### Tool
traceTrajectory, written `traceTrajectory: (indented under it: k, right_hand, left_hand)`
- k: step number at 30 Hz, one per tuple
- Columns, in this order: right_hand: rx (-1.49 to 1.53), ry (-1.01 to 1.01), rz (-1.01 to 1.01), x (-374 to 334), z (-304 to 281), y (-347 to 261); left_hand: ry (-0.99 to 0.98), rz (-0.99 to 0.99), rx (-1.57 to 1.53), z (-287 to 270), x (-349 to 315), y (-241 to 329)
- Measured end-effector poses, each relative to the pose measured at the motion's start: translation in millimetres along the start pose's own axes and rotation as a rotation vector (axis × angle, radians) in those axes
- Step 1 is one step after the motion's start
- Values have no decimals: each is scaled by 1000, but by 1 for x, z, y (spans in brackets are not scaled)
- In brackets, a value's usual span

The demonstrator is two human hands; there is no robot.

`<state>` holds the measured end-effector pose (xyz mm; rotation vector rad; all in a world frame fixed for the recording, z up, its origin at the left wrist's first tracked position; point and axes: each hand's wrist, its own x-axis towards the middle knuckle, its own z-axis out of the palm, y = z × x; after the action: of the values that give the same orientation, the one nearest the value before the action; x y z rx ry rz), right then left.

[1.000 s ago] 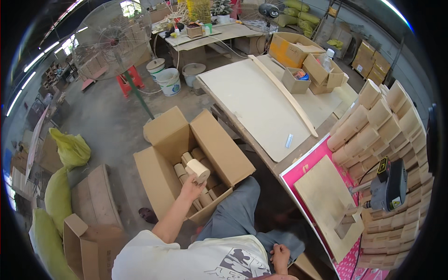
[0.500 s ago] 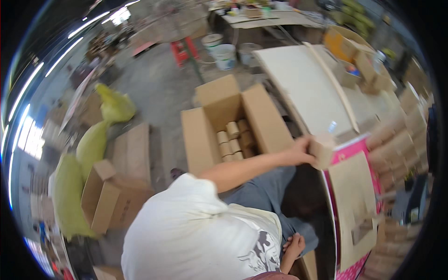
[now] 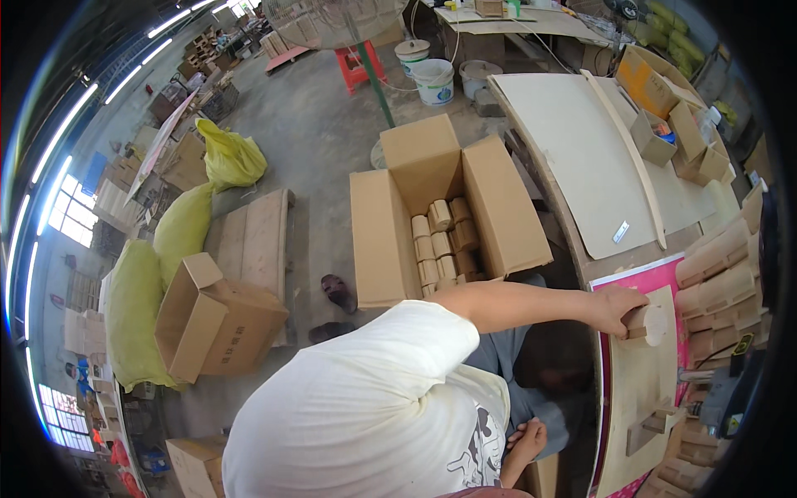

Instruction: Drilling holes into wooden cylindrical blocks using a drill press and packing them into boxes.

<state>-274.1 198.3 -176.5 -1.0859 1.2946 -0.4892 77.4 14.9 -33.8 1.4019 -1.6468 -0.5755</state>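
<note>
My left hand [image 3: 616, 311], arm stretched out to the right, is closed round a wooden cylinder [image 3: 654, 325] with a pale round end. It is above a tan sheet [image 3: 618, 382] on a pink-covered bench [image 3: 596, 415]; whether the cylinder touches the sheet I cannot tell. A small wooden block piece [image 3: 643, 436] lies lower on that sheet. My right hand [image 3: 529, 436] rests by my grey trousers with its fingers curled; anything inside is hidden. Left of my outstretched arm, an open cardboard box [image 3: 383, 236] contains several wooden cylinders [image 3: 440, 216], some pale and some darker.
Rows of wooden pieces [image 3: 722, 290] and a dark power tool [image 3: 735, 390] stand at the right. A pale board [image 3: 564, 149] with a wooden strip [image 3: 627, 158] lies farther off. Leftward are another open box [image 3: 241, 332], yellow sacks [image 3: 133, 324] and a wooden pallet [image 3: 249, 236].
My left hand has carried the wooden cylinder rightward and nearer, from the bench's edge to over the tan sheet. The view has shifted a little. My right hand stays by my trousers.
</note>
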Motion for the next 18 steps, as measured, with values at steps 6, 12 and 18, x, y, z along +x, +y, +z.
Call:
traceTrajectory:
  k: [6, 12, 18]
  right_hand:
    - [22, -35, 111, -16, 12, -23]
    - [80, 93, 150, -29, 21, -32]
    - [126, 45, 137, -28, 23, -39]
  left_hand:
    - [-122, -57, -210, -10, -9, 14]
    - [54, -60, -178, 9, -6, 31]
    - [-31, -47, -193, 15, 5, 51]
